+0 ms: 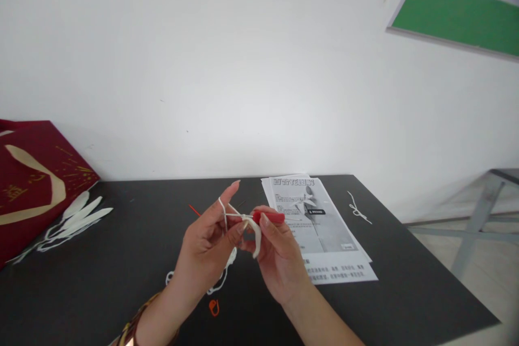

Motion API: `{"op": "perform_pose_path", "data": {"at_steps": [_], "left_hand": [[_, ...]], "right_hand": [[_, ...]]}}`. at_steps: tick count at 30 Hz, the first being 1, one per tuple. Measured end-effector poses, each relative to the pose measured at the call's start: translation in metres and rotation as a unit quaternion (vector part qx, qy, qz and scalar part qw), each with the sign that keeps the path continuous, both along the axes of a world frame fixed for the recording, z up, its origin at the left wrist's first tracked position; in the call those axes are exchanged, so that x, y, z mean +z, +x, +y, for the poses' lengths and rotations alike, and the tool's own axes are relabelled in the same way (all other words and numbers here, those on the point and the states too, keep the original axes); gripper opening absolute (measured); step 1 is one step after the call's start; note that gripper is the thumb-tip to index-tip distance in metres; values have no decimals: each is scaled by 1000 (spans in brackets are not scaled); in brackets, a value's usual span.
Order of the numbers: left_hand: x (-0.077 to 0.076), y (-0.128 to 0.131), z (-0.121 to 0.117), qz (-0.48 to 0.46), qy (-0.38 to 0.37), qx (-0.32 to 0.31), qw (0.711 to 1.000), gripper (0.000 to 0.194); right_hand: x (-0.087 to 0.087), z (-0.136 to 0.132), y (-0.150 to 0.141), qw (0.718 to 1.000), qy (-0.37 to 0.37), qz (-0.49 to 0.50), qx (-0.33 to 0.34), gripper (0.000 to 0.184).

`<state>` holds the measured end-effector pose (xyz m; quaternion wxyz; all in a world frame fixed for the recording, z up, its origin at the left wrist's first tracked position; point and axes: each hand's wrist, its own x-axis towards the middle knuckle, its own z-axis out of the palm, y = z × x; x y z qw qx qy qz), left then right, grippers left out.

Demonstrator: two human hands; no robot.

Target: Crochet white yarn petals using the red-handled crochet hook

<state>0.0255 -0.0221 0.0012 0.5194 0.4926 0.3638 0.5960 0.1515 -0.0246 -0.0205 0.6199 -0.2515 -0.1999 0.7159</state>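
My right hand [279, 254] grips a crochet hook by its red handle [270, 218], with the tip pointing left. A small strip of white crochet work [257, 238] hangs between my hands. My left hand [211, 243] pinches the end of this piece between thumb and fingers. White yarn [223, 210] loops over my raised left index finger and runs to the hook. Below the hands, loose white yarn [221, 280] lies on the black table [138, 259], partly hidden by my left hand. Close by is an orange stitch marker [214, 307].
Printed sheets [344, 270] lie behind and right of my hands. Several white crocheted petals [83, 215] with yarn tails rest at the left, against a dark red bag [36, 184]. A short knotted white yarn piece [357, 210] is at the right. A stool [482, 211] stands beyond the table edge.
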Motion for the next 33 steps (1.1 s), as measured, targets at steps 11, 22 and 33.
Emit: {"op": "perform_pose_path", "data": {"at_steps": [11, 22, 33], "left_hand": [[-4, -5, 2, -103, -33, -194, 975, 54], [-16, -12, 8, -231, -79, -263, 933, 63], [-15, -16, 14, -182, -102, -322, 924, 68]], "right_hand": [[5, -3, 0, 999, 36, -38, 3, 17], [3, -6, -1, 997, 73, 6, 38, 12], [3, -8, 0, 994, 108, -18, 24, 11]]}}
